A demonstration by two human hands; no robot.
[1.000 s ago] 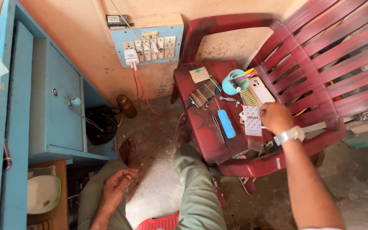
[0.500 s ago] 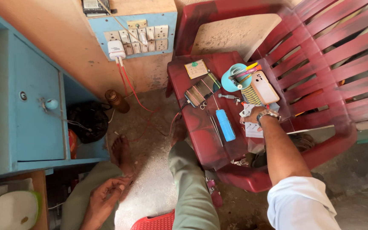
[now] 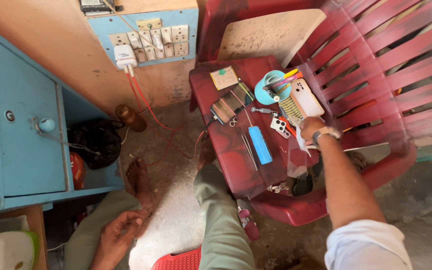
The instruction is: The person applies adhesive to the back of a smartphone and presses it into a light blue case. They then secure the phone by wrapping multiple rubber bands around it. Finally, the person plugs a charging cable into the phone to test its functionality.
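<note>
My right hand (image 3: 312,128), with a watch at the wrist, hovers over the seat of a red plastic chair (image 3: 236,160) and pinches a thin clear sheet (image 3: 300,161) by its white upper edge. Just left of it lie a small white part (image 3: 279,126) and a blue oblong device (image 3: 260,145). A white phone (image 3: 306,97) and a blue cup of pens (image 3: 271,85) sit beyond the hand. Down at the lower left, my left hand (image 3: 118,235) rests on my left knee with loosely curled fingers and nothing in it.
Tweezers (image 3: 247,145), a dark opened phone (image 3: 226,110) and a yellow card (image 3: 224,77) also lie on the seat. A wall switchboard (image 3: 151,40) holds a white charger with red wires. A blue cabinet (image 3: 26,140) stands at left, a brown bottle (image 3: 130,117) on the floor.
My right hand has drawn back slightly toward me over the seat and now holds the clear sheet up. The left hand stays on the knee.
</note>
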